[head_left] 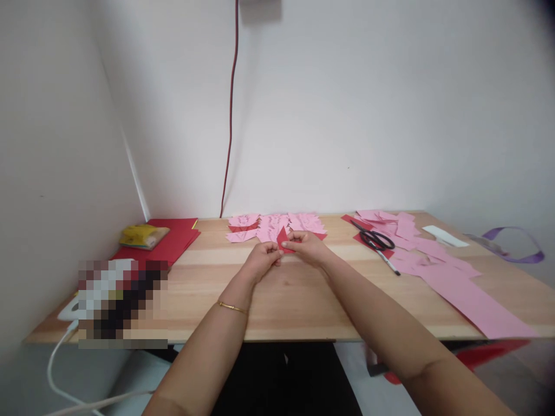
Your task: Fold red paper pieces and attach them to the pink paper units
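Note:
A small piece of red paper [282,237] with a pointed top is held between my two hands, above the middle of the wooden table. My left hand [263,258] pinches its lower left edge, fingers closed. On the other side, my right hand [307,245] has thumb and fingers closed on its right part and hides some of it. Just behind lie rows of folded pink paper pieces [273,225], several with jagged edges and a few red parts among them.
Black-handled scissors [377,239], a pen [389,263] and pink paper scraps [433,257] lie on the right, near a white strip [446,236]. Red sheets [177,245] and a yellow packet [141,236] are at left. A white cable [54,358] hangs off the table's left front.

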Motion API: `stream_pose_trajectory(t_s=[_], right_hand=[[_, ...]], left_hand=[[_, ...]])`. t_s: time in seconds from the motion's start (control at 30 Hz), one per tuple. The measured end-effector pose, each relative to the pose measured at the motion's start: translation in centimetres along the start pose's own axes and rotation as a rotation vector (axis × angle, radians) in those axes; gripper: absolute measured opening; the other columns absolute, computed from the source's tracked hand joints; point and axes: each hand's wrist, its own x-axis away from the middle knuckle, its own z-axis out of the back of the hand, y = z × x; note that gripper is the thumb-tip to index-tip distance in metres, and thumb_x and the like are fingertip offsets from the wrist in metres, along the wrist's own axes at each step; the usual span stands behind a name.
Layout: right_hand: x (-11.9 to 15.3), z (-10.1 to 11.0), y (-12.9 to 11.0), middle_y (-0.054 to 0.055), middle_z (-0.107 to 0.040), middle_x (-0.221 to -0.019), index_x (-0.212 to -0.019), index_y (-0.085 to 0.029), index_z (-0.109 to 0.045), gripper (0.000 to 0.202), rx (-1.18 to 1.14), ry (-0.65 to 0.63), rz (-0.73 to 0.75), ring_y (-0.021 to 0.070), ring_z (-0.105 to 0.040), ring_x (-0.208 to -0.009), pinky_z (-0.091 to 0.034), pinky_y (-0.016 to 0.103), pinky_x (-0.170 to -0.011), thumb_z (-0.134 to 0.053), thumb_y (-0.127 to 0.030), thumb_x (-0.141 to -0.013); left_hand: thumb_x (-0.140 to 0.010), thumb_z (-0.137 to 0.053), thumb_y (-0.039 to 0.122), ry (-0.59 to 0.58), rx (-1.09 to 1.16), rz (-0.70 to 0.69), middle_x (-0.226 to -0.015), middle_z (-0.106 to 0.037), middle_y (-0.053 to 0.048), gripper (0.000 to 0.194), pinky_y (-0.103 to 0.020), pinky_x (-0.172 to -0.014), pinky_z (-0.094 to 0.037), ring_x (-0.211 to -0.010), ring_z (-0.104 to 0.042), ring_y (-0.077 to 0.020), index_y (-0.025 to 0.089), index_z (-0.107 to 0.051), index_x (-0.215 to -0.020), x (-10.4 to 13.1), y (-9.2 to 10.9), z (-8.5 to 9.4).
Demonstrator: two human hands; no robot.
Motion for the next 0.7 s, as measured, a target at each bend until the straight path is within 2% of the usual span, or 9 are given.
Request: stream_pose_trajectory(t_s=[0.13, 0.23, 0.33, 0.47, 0.57, 0.7], right_hand=[[-0.2, 0.1, -0.2, -0.002, -0.057, -0.07, -0.085, -0.019, -0.061, 0.035, -0.14, 0.06, -0.044, 0.011, -0.05, -0.062, -0.041, 0.025, -0.061, -0.069, -0.048, -0.066], [-0.2, -0.1, -0.3, -0.001, -0.057, -0.07, -0.086, -0.019, -0.06, 0.035, -0.245, -0.004, -0.071, 0.0106, -0.052, -0.061, -0.043, 0.026, -0.062, -0.064, -0.05, -0.07], [0.0, -0.5, -0.3, -0.001, -0.058, -0.071, -0.081, -0.017, -0.06, 0.031, -0.143, -0.076, -0.026, 0.0108, -0.053, -0.064, -0.041, 0.026, -0.064, -0.068, -0.045, -0.069], [0.2, -1.0, -0.1, -0.001, -0.054, -0.064, -0.071, -0.016, -0.058, 0.029, 0.001, 0.012, 0.036, 0.0115, -0.048, -0.062, -0.037, 0.025, -0.06, -0.063, -0.045, -0.073], [0.1, -0.9, 0.0, -0.001, -0.054, -0.067, -0.075, -0.017, -0.06, 0.026, 0.013, 0.026, 0.089, 0.0127, -0.049, -0.066, -0.039, 0.026, -0.063, -0.063, -0.043, -0.073], [0.1, -0.6, -0.5, 0.0, -0.056, -0.07, -0.082, -0.017, -0.062, 0.025, 0.038, 0.02, 0.085, 0.0133, -0.049, -0.068, -0.04, 0.026, -0.064, -0.062, -0.041, -0.073]], left_hand=[[-0.066, -0.068, 0.029, 0.029, 0.071, -0.06, -0.051, -0.053, 0.004, 0.022, -0.021, -0.053, -0.035, -0.048, -0.047, -0.0084, 0.017, -0.05, -0.062, -0.1, 0.1, -0.1], [-0.065, -0.068, 0.028, 0.093, 0.194, -0.084, -0.052, -0.055, 0.004, 0.022, -0.021, -0.054, -0.036, -0.049, -0.048, -0.0085, 0.017, -0.05, -0.064, -0.3, 0.1, 0.0], [-0.066, -0.069, 0.028, 0.128, 0.212, -0.109, -0.053, -0.055, 0.003, 0.021, -0.021, -0.056, -0.036, -0.051, -0.049, -0.0086, 0.016, -0.051, -0.064, -0.4, 0.2, 0.2], [-0.068, -0.068, 0.032, 0.124, 0.139, -0.136, -0.053, -0.056, 0.003, 0.024, -0.021, -0.056, -0.037, -0.052, -0.05, -0.0082, 0.016, -0.051, -0.063, -0.3, 0.1, 0.0], [-0.066, -0.071, 0.034, 0.095, 0.18, -0.104, -0.057, -0.057, 0.002, 0.027, -0.022, -0.058, -0.041, -0.054, -0.052, -0.0087, 0.016, -0.052, -0.065, -0.3, 0.1, -0.1], [-0.063, -0.074, 0.034, 0.078, 0.358, -0.053, -0.064, -0.059, 0.002, 0.029, -0.026, -0.064, -0.048, -0.058, -0.055, -0.0092, 0.015, -0.055, -0.073, -0.3, 0.2, -0.1]])
